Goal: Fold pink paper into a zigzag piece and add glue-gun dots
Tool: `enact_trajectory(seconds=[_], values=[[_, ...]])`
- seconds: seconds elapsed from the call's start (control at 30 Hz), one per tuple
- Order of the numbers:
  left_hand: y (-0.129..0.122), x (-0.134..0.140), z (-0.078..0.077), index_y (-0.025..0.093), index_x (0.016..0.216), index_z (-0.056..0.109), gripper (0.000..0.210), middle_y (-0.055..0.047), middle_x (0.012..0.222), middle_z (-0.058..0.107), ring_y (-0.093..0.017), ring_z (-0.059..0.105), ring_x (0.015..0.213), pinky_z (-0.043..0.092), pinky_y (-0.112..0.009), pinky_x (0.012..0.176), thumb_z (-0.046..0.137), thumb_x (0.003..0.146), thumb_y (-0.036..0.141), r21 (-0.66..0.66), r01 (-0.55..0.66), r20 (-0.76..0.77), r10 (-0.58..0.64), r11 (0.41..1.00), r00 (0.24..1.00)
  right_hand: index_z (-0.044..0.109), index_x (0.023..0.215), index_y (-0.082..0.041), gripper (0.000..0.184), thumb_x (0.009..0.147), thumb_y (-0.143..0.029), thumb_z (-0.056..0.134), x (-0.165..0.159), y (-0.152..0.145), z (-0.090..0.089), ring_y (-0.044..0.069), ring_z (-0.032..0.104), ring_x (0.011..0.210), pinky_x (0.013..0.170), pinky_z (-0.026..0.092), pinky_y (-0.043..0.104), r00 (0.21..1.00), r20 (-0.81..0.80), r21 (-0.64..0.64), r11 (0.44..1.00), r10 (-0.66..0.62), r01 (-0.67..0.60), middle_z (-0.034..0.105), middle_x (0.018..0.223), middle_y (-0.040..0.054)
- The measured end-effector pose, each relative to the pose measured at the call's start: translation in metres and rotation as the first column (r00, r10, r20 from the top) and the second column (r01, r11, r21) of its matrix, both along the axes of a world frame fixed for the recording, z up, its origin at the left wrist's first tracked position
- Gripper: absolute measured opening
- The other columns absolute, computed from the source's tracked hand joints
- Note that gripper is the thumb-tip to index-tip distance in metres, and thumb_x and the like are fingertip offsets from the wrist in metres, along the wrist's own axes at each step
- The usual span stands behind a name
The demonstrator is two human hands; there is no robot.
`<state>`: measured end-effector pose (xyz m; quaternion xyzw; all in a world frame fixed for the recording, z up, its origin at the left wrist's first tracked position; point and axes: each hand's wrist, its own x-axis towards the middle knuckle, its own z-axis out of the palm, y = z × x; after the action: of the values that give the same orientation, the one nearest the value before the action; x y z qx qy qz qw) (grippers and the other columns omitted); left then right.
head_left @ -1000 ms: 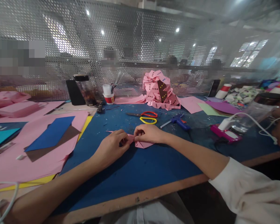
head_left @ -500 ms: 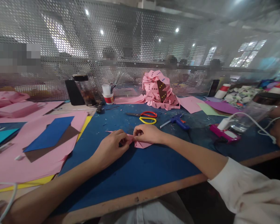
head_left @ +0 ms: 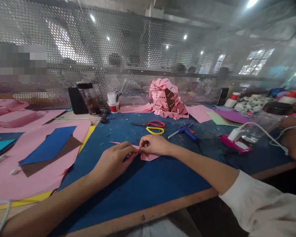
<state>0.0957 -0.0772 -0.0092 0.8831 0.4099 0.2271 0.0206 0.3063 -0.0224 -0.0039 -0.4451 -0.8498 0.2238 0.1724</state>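
shows little change over the last half second: keeps the left hand [head_left: 116,158] and the right hand [head_left: 154,144] at the same spot on the blue-topped desk [head_left: 148,187], with only a slight apparent straightening of the left fingers and a small shift of view. suggests, as a judgement, close work on one crease, with no letting go. pinches pink folded paper [head_left: 150,157] from both sides, thumb against fingers in each case, tips almost meeting near its middle; leaves the exact contact hidden behind the fingers. places the pink folded paper centrally, seemingly low on the desk, on the near side of the scissors [head_left: 156,123] and left of the blue glue gun [head_left: 189,132]. displays a narrow pointed end beyond the left hand and a broader, angular, creased flap below the right; looks thin and plain, without visible dots like those on the pink paper model [head_left: 159,97] behind.
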Motion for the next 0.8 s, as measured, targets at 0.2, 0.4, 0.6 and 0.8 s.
enact_trajectory(seconds=[0.2,0.4,0.6,0.8], values=[[-0.001,-0.0032,0.0012,0.024,0.1,0.068,0.023,-0.001,0.098,0.071,-0.017,0.067,0.087,0.048,-0.029,0.076,0.045,0.097,0.026,0.081,0.052,-0.093,-0.045,0.995,0.995,0.071,0.083,-0.023,0.016,0.078,-0.038,0.071,-0.0001,-0.0022,0.0019,0.011,0.056,0.07,0.057,0.03,0.021,1.0,-0.008,-0.008,1.0,0.006,-0.006,0.067,0.079,-0.0032],[-0.0007,-0.0068,0.0004,0.024,0.106,0.067,0.025,-0.002,0.101,0.072,-0.018,0.068,0.091,0.049,-0.029,0.078,0.045,0.096,0.02,0.119,0.103,-0.124,-0.088,0.988,0.988,0.07,0.083,-0.023,0.016,0.078,-0.038,0.071,-0.0002,-0.0023,0.002,0.011,0.055,0.07,0.058,0.03,0.021,1.0,-0.003,-0.01,1.0,0.005,-0.005,0.067,0.078,-0.0031],[-0.0008,-0.0072,0.0013,0.023,0.102,0.068,0.025,-0.002,0.097,0.073,-0.018,0.069,0.09,0.049,-0.029,0.078,0.046,0.093,0.016,0.121,0.092,-0.127,-0.076,0.988,0.989,0.07,0.085,-0.023,0.018,0.078,-0.039,0.072,0.0003,-0.0023,0.0023,0.011,0.056,0.071,0.058,0.031,0.021,1.0,0.0,-0.016,1.0,0.006,-0.006,0.067,0.078,-0.003],[-0.0015,-0.007,0.0038,0.023,0.101,0.069,0.027,-0.003,0.096,0.072,-0.019,0.068,0.089,0.049,-0.029,0.077,0.046,0.09,0.014,0.108,0.077,-0.151,-0.06,0.991,0.987,0.07,0.084,-0.023,0.02,0.078,-0.041,0.072,-0.0005,-0.0031,0.0031,0.011,0.056,0.07,0.058,0.03,0.022,1.0,0.005,-0.01,1.0,0.005,-0.005,0.066,0.078,-0.0034]])
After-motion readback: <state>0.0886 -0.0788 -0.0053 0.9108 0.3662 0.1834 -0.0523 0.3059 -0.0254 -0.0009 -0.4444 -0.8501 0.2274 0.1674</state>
